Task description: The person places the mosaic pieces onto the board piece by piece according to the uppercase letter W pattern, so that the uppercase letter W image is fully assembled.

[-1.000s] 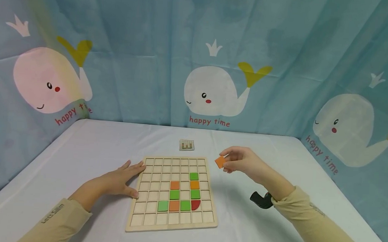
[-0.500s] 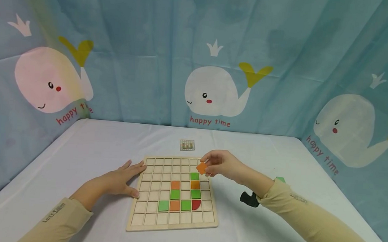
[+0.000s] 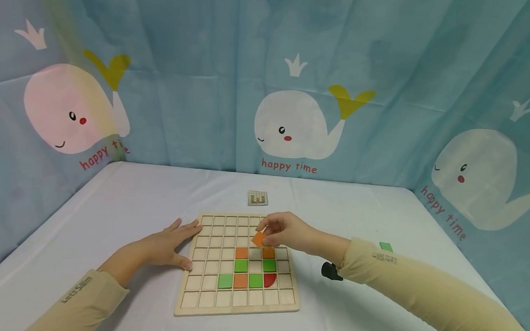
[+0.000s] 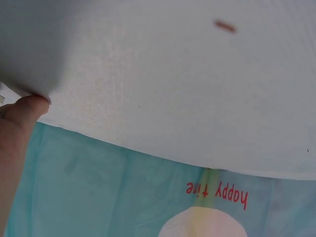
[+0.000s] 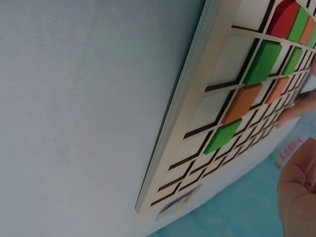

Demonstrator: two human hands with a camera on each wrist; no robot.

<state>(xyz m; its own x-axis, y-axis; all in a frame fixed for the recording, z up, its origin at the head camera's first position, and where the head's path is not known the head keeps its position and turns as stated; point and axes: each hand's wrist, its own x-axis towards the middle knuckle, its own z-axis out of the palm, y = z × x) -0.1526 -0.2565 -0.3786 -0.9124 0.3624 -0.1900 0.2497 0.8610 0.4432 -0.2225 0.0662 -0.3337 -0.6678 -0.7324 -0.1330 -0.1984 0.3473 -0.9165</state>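
Note:
A wooden grid board (image 3: 236,311) lies on the white table, with green, orange and red tiles in some cells. My left hand (image 3: 166,245) rests along its left edge, fingers spread and thumb on the rim. Over the board's right half, my right hand (image 3: 284,230) pinches an orange square tile (image 3: 259,240) between thumb and fingers, tilted. Below it are an orange tile (image 3: 241,253), a green tile (image 3: 269,265) and a red quarter-round tile (image 3: 270,280). The right hand hides most of another green tile (image 5: 223,136), which shows seated in the right wrist view.
Behind the board lies a small patterned grid card (image 3: 257,198). A loose green piece (image 3: 386,247) is on the table at right. A black object (image 3: 331,271) sits partly hidden under the right sleeve. A blue whale-print curtain (image 3: 191,118) hangs behind the table.
My right hand has carried the orange tile leftward from beside the board to over its cells. The loose green piece has come into sight. My left hand stays on the board's edge.

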